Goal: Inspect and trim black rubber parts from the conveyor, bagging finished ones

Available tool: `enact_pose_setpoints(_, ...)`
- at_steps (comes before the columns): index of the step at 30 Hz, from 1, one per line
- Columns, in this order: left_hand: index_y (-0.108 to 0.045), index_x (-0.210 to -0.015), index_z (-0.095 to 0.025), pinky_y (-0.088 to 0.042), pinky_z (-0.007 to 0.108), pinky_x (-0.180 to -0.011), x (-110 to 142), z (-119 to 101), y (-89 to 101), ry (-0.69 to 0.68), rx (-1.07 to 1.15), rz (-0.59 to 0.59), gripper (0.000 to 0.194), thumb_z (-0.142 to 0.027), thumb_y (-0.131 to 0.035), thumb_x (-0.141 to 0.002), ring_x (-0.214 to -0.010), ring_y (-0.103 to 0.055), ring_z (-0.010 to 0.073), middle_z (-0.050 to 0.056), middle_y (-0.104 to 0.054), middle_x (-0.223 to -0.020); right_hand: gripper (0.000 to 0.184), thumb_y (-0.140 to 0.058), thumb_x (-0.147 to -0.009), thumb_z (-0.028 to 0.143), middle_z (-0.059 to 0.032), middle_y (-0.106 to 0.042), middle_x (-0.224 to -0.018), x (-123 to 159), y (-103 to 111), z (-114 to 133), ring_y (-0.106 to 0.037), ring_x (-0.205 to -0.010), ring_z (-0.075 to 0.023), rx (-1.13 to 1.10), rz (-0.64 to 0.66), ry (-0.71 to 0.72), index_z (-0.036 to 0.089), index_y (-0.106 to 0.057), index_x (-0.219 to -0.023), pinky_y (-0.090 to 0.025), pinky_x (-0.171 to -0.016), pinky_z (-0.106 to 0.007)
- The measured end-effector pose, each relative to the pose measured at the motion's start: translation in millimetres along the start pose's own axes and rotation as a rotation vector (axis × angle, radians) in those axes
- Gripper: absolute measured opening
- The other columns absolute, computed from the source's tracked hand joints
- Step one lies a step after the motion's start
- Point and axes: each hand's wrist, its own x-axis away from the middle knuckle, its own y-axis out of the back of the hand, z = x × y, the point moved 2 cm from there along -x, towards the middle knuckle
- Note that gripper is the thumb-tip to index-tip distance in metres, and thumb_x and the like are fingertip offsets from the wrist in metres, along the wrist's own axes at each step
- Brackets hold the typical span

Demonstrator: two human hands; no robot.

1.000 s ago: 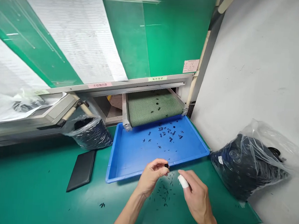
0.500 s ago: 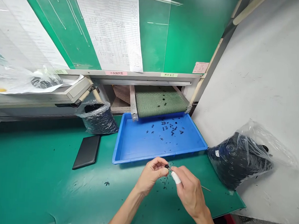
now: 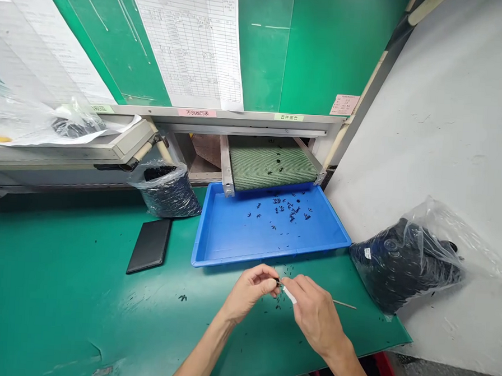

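Bright light is glaring off the green mat (image 3: 61, 268), shadow is pooling under the shelf (image 3: 59, 161), and the left hand (image 3: 249, 294) is showing sharply.

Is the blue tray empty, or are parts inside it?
Not empty: small black parts lie inside the blue tray, mostly near the green conveyor belt.

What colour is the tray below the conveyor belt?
The tray is bright blue, clearest in the head view.

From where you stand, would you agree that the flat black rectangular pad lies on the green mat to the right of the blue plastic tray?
No: the head view shows the flat black rectangular pad to the left of the blue plastic tray, not the right. It does lie on the green mat.
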Motion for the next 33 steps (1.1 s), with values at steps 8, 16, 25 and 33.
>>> enact_pose_setpoints(8,-0.066,-0.083,-0.014,-0.048,0.027,-0.065,1,21,6.5,-0.062,0.097,-0.194,0.02,-0.028,-0.073,-0.072,-0.065,-0.061,0.0135,0.002,-0.068,-0.069,0.041,-0.033,-0.077,0.0,-0.0016,-0.059,-0.076,0,-25,11,-0.053,-0.066,-0.0148,-0.161,-0.038,-0.162,0.022,-0.06,-0.1,-0.035,-0.057,-0.025)
enact_pose_setpoints(16,-0.065,-0.092,-0.014,-0.051,0.029,-0.069,10,47,-4.2,-0.017,0.219,-0.29,0.03,-0.028,-0.077,-0.068,-0.069,-0.064,0.0156,0.004,-0.068,-0.078,0.033,-0.037,-0.079,0.011,-0.0007,-0.068,-0.078,18,-82,-7,-0.06,-0.067,-0.0144,-0.568,0.091,-0.527,0.021,-0.063,-0.096,-0.044,-0.061,-0.023)
enact_pose_setpoints(25,-0.057,-0.078,-0.016,-0.045,0.019,-0.059,20,75,34.0,0.158,0.507,-0.441,0.023,-0.021,-0.077,-0.066,-0.066,-0.056,0.0087,0.004,-0.065,-0.085,0.037,-0.033,-0.081,0.01,-0.0067,-0.064,-0.1,48,-94,-70,-0.061,-0.09,-0.0195,-0.416,0.203,-0.486,0.022,-0.059,-0.106,-0.05,-0.077,-0.032)
enact_pose_setpoints(33,-0.056,-0.08,-0.017,-0.034,0.018,-0.048,14,98,42.4,0.257,0.569,-0.44,0.021,-0.023,-0.072,-0.069,-0.052,-0.043,0.0057,-0.002,-0.055,-0.067,0.049,-0.029,-0.072,-0.006,-0.0044,-0.06,-0.09,41,-98,-79,-0.057,-0.081,-0.0178,-0.117,0.314,-0.337,0.023,-0.061,-0.094,-0.047,-0.068,-0.029)
